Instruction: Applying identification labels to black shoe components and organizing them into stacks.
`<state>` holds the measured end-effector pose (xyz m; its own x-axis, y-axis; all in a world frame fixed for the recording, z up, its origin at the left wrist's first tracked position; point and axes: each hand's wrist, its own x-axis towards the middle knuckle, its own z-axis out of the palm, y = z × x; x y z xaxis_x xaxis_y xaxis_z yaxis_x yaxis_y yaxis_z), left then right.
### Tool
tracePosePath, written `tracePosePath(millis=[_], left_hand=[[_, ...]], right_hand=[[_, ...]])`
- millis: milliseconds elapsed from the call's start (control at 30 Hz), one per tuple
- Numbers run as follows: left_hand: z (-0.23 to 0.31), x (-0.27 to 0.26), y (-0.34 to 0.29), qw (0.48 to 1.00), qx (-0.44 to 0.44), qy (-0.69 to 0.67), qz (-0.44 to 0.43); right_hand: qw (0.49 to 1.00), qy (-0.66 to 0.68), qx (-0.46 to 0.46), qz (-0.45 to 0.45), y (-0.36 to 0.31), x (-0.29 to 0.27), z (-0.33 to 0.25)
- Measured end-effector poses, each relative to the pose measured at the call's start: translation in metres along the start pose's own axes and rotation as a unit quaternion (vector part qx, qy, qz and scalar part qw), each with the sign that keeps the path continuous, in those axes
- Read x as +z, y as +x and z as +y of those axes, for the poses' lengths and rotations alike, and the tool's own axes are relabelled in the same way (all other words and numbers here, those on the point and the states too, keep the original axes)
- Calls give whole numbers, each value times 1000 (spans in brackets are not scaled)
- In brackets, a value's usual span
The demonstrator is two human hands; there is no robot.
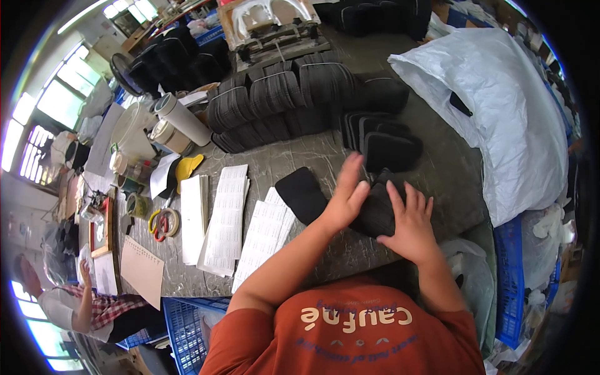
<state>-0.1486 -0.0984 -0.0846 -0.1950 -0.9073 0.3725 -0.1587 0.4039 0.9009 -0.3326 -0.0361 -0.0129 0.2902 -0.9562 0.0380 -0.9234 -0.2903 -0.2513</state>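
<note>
A small stack of black rounded pads [375, 209] lies before me near the table's front edge. My left hand [344, 201] is at its left side, fingers stretched upward and thumb apart. My right hand [412, 222] rests on its right side with spread fingers, the thumb at the near edge. One loose black pad [302, 195] lies flat left of my left hand, partly over printed white sheets [265, 234]. Just beyond my hands, several black pads [392, 152] lie fanned out and overlapping. What is under my left palm is hidden.
Tied bundles of black pads [275, 94] stand in rows farther back. A large white sack [494, 106] lies at the right, above a blue crate [510, 281]. Scissors [155, 220], a tape roll [169, 222], paper strips [226, 219] and a white cylinder [182, 119] sit leftward. Another person [81, 306] is far left.
</note>
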Motion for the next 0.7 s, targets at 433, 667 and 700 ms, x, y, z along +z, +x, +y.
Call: tracePosePath(millis=[433,667,700], left_hand=[[18,-78,-83,961,17,272,43],[-11,-138,-3,872,-265,386,-140],[-12,-140,1,887,-329,293,-139]], right_hand=[[977,195,67,51,10,7,26],[948,311,-64,-29,-2,-17,6],[938,330,-95,-53,-2,-17,4]])
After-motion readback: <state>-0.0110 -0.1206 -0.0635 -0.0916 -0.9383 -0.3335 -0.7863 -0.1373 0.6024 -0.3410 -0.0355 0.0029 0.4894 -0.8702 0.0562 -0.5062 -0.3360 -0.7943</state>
